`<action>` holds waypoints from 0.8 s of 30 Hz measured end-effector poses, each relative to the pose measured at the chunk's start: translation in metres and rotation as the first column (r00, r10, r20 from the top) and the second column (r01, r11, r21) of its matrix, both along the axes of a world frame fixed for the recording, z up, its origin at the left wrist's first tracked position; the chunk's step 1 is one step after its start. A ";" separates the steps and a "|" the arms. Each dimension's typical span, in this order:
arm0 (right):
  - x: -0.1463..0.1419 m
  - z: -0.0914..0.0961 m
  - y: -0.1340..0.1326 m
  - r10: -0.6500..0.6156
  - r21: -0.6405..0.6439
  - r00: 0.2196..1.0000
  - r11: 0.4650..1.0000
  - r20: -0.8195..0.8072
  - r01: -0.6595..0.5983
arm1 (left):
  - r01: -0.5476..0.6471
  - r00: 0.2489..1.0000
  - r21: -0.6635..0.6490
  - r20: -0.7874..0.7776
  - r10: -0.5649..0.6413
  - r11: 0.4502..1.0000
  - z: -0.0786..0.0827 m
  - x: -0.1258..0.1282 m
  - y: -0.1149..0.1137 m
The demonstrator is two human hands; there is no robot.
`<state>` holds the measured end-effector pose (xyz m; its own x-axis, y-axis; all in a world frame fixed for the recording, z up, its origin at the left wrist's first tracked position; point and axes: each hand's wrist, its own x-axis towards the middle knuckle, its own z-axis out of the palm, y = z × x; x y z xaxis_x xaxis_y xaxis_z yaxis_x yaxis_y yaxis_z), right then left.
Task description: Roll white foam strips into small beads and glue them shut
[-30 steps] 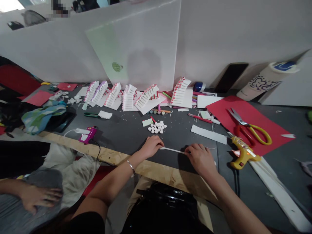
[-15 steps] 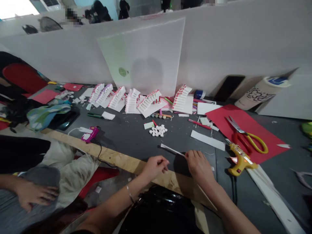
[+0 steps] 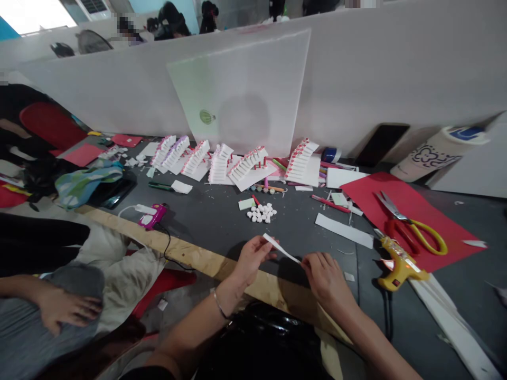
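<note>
A thin white paper strip (image 3: 282, 248) is held just above the dark table (image 3: 214, 221), near its wooden front edge. My left hand (image 3: 252, 256) pinches the strip's left end between thumb and fingers. My right hand (image 3: 325, 277) is closed on the strip's right end. A small heap of white pellets (image 3: 262, 212) lies on the table just beyond my hands. A yellow glue gun (image 3: 398, 261) rests to the right of my right hand.
Several white stair-like paper models (image 3: 222, 161) line the back under a white partition. Yellow-handled scissors (image 3: 412, 224) lie on a red sheet (image 3: 400, 198). A pink device (image 3: 152, 215) with a cable sits left. Another person's hand (image 3: 65, 311) rests at lower left.
The strip lay on the table under both hands, then my left hand let go and pulled back. Now my left hand grips its end again and the strip is lifted.
</note>
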<state>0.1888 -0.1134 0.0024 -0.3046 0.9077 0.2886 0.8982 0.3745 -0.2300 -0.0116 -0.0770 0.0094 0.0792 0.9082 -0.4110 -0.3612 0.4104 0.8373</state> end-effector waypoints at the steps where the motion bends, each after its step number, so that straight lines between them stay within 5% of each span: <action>1: 0.002 -0.001 0.001 0.004 -0.008 1.000 1.000 -0.017 -0.004 | 0.011 1.000 0.014 -0.013 -0.010 1.000 0.001 -0.003 0.001; 7: 0.005 0.014 0.002 0.029 0.050 0.992 0.998 0.120 -0.035 | 0.110 0.992 -0.038 -0.063 -0.113 0.993 0.009 -0.014 0.008; 13: 0.000 0.010 0.007 0.062 0.071 0.978 0.994 0.199 -0.078 | 0.096 0.984 -0.074 -0.140 -0.106 0.993 -0.003 -0.020 0.018; 16: 0.002 -0.002 0.012 0.058 0.014 0.989 0.998 0.134 -0.060 | 0.013 0.915 0.143 -0.400 0.046 0.990 -0.010 -0.034 0.025; 18: 0.005 -0.007 0.015 0.039 -0.001 0.991 0.999 0.130 -0.039 | 0.139 0.750 0.451 -0.629 0.204 0.881 -0.013 -0.043 0.028; 20: 0.007 -0.009 0.018 0.019 0.006 0.985 1.000 0.170 -0.020 | 0.473 0.575 0.586 -0.771 0.275 0.658 -0.017 -0.047 0.030; 22: 0.007 -0.008 0.020 0.009 0.014 0.977 1.000 0.214 -0.013 | 0.737 0.432 0.523 -0.851 0.297 0.429 -0.023 -0.045 0.032; 24: 0.008 -0.008 0.021 0.008 0.020 0.971 1.000 0.240 -0.013 | 0.848 0.316 0.417 -0.893 0.321 0.326 -0.031 -0.041 0.035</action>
